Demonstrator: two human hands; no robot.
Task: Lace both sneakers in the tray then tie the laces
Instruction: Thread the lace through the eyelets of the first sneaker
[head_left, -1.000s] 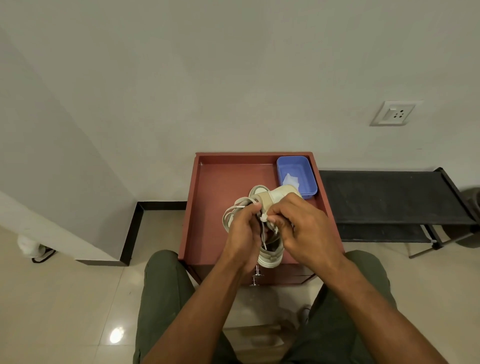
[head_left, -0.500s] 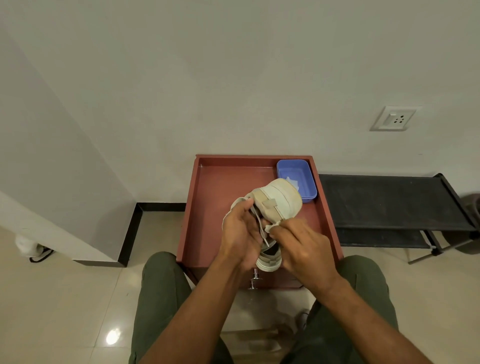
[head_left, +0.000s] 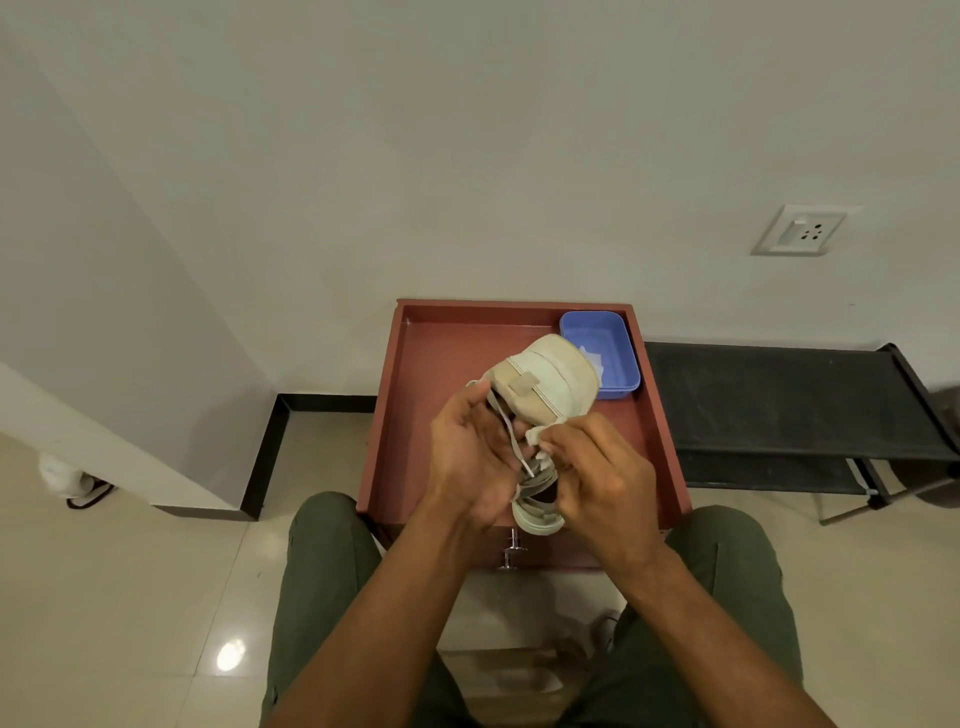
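Observation:
A cream sneaker (head_left: 545, 382) is held above the red-brown tray (head_left: 441, 358), heel end pointing away from me, its toe down near the tray's front edge. My left hand (head_left: 467, 457) cups the shoe's left side, fingers curled round it. A white lace (head_left: 511, 441) runs down across the shoe between my hands. My right hand (head_left: 592, 473) pinches a bit of the lace or upper at the shoe's right side. A second sneaker is not visible.
A blue plastic tub (head_left: 605, 348) with something white in it sits in the tray's far right corner. The tray tops a small cabinet with a metal knob (head_left: 511, 551). A black rack (head_left: 789, 405) stands to the right, a wall socket (head_left: 800, 231) above it. My knees flank the cabinet.
The sneaker has been turned and lifted so its heel end faces up and away. My right hand dropped from on top of the shoe to its right side, near the lace.

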